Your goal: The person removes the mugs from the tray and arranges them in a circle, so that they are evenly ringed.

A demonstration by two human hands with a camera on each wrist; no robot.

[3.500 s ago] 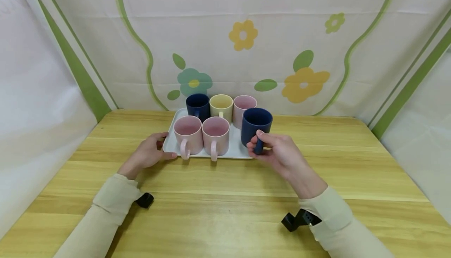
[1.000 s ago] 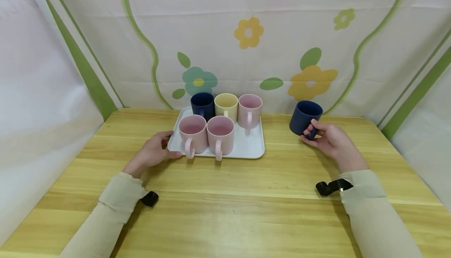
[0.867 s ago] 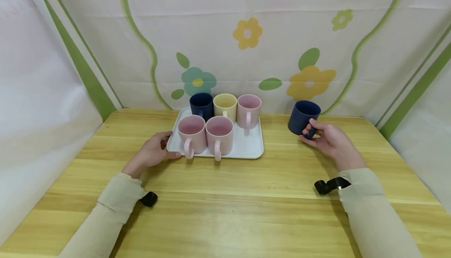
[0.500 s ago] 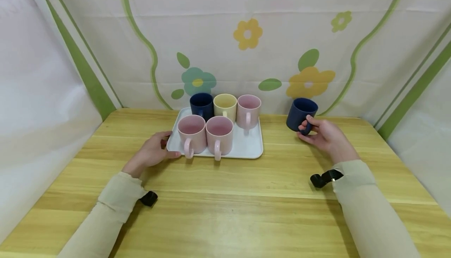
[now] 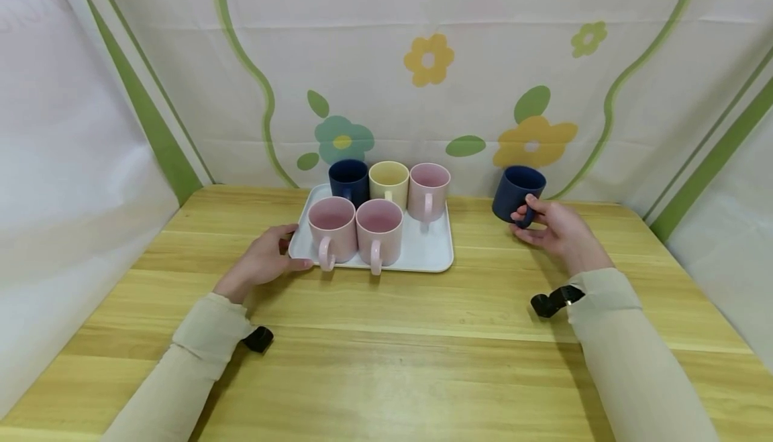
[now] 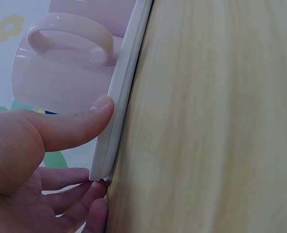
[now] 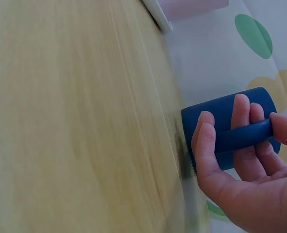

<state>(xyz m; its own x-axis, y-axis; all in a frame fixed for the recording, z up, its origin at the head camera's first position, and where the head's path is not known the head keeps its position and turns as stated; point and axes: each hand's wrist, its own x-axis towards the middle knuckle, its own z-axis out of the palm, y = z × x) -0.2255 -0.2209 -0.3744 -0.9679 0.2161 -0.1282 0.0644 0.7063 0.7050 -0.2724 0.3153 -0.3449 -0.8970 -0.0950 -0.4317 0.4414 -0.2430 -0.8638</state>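
Note:
My right hand (image 5: 558, 231) grips the handle of a navy blue mug (image 5: 513, 190), fingers through the loop and thumb on top. In the right wrist view that blue mug (image 7: 226, 114) is close over the table near the back wall. My left hand (image 5: 266, 256) holds the front left corner of a white tray (image 5: 425, 247). The left wrist view has the thumb (image 6: 75, 128) on the tray's rim and the fingers curled at its corner. Two pink mugs (image 5: 332, 231) stand in the tray's front row. Behind them are another navy mug (image 5: 350, 184), a yellow mug (image 5: 388, 180) and a pink mug (image 5: 429, 190).
A wooden table (image 5: 386, 361) lies under everything. White cloth (image 5: 483, 60) printed with flowers hangs right behind the table and along both sides. The handles of the mugs on the tray point toward the front edge.
My right hand has carried the navy mug from over the tray's front right part out to the right, then slightly back toward the wall. My left hand has kept its place at the tray.

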